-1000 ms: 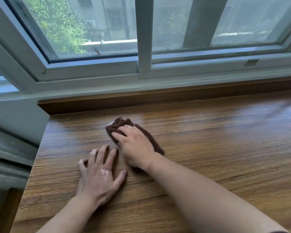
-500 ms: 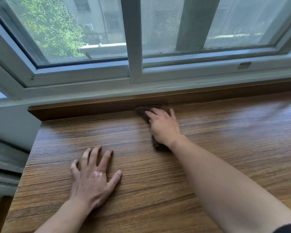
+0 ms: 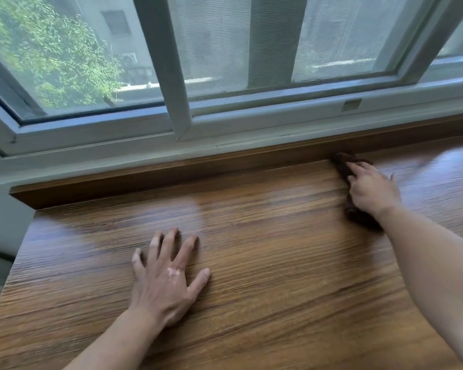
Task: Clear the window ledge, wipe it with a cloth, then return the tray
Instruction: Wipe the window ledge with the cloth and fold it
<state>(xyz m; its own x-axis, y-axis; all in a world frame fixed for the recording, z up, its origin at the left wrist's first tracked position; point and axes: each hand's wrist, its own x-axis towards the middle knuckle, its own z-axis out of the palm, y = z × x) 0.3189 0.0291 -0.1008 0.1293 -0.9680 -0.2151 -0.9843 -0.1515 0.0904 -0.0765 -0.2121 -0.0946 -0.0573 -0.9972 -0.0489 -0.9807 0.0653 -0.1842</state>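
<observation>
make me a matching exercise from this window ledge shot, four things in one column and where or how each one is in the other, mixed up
Things
1. dark brown cloth
2. left hand
3. right hand
4. green leafy tree

Places or states
A. flat, fingers spread, on the brown wood-grain ledge
B. outside, behind the glass at upper left
C. pressing down on the cloth
D. against the raised wooden strip at the back of the ledge, on the right

Pairs: 1-D, 2-A, 3-C, 4-B
</observation>
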